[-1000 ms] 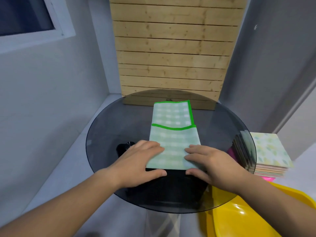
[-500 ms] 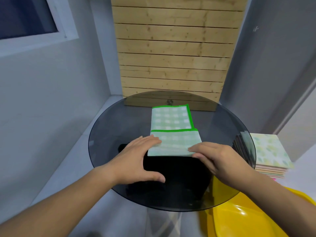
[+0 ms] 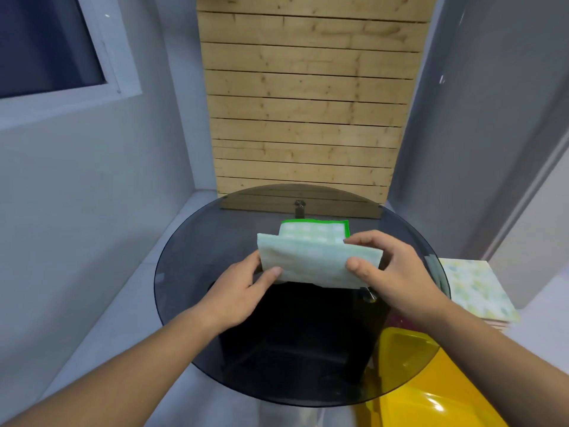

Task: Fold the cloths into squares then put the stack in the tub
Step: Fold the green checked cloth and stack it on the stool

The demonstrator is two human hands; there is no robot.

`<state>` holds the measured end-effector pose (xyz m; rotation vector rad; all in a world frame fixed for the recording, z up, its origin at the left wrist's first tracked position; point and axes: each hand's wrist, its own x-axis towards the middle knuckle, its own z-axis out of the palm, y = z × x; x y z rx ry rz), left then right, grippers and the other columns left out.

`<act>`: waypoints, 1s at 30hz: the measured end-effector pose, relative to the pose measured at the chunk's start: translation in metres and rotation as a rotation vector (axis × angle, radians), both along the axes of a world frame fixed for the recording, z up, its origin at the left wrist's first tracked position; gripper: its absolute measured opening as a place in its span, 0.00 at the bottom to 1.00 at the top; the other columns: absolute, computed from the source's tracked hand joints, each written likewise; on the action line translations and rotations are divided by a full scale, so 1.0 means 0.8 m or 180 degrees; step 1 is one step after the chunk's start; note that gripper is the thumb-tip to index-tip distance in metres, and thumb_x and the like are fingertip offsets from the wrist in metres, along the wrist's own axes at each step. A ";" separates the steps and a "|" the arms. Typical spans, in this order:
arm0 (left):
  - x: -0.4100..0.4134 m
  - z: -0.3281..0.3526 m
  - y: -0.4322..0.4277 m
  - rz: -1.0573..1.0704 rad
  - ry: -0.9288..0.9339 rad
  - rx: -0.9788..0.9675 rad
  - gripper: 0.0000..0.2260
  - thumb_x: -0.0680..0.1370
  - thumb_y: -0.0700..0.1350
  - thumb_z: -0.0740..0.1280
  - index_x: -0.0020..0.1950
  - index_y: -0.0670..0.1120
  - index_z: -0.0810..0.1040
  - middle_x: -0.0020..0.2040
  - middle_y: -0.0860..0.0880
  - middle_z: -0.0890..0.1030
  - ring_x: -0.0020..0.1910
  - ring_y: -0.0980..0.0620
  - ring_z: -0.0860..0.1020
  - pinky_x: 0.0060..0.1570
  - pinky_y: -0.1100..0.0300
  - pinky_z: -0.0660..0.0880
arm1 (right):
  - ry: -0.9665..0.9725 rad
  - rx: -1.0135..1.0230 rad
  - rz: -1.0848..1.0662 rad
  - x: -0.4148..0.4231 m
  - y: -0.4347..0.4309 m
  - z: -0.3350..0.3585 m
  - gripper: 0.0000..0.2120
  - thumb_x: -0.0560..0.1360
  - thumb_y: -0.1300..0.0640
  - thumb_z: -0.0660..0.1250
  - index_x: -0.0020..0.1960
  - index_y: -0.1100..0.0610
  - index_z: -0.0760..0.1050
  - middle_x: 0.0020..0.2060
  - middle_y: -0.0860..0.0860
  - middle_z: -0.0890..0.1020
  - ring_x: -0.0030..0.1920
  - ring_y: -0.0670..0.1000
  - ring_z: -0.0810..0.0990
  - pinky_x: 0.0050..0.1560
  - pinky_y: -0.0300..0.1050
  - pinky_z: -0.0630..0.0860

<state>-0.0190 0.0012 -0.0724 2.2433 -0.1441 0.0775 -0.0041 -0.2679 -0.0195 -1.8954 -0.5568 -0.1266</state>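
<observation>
A pale green checked cloth [image 3: 311, 260] with a bright green border lies at the middle of the round smoked-glass table [image 3: 191, 251]. Its near half is lifted off the glass and carried over the far half. My left hand [image 3: 243, 291] pinches the lifted fold's near left corner, thumb on top. My right hand [image 3: 388, 266] pinches its right edge between thumb and fingers. A stack of folded cloths [image 3: 474, 288] with a yellow-green leaf pattern on top sits to the right, beyond the table. The yellow tub [image 3: 409, 380] shows at the lower right, partly under the glass.
A black table base [image 3: 295, 328] shows through the glass. A wooden slat panel [image 3: 308, 112] stands against the wall right behind the table. Grey walls close in on both sides, with a window [image 3: 46, 44] at the upper left.
Both hands went from pressing flat on the cloth's near end to gripping it. They have lifted that end and carried it away from me, over the far half.
</observation>
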 end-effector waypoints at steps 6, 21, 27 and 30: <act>0.004 0.008 -0.010 0.0113 0.0030 -0.0134 0.16 0.82 0.62 0.56 0.65 0.56 0.72 0.59 0.60 0.81 0.57 0.61 0.79 0.61 0.52 0.76 | 0.0541 -0.0658 0.0159 0.025 -0.012 -0.042 0.23 0.72 0.52 0.75 0.63 0.40 0.72 0.57 0.31 0.80 0.59 0.35 0.77 0.62 0.39 0.74; 0.018 -0.002 -0.037 0.0773 0.0230 0.0255 0.17 0.80 0.49 0.69 0.69 0.56 0.76 0.45 0.56 0.77 0.42 0.57 0.77 0.49 0.62 0.76 | 0.0609 -0.2083 -0.1082 0.041 0.008 -0.075 0.23 0.78 0.42 0.61 0.72 0.42 0.64 0.59 0.45 0.80 0.55 0.50 0.80 0.57 0.51 0.78; 0.012 -0.002 -0.052 0.0687 0.0531 0.0975 0.29 0.77 0.64 0.65 0.76 0.55 0.69 0.66 0.54 0.69 0.59 0.53 0.76 0.57 0.59 0.73 | 0.0217 -0.3117 -0.1100 0.033 0.019 -0.067 0.25 0.77 0.34 0.54 0.68 0.44 0.69 0.59 0.48 0.80 0.60 0.55 0.76 0.59 0.51 0.69; 0.007 -0.004 -0.065 0.0679 0.0413 0.1432 0.29 0.77 0.68 0.60 0.74 0.55 0.67 0.64 0.52 0.66 0.60 0.51 0.73 0.57 0.58 0.72 | 0.0223 -0.3376 -0.1211 0.028 0.022 -0.067 0.30 0.74 0.28 0.51 0.70 0.41 0.66 0.60 0.50 0.75 0.62 0.54 0.72 0.60 0.51 0.67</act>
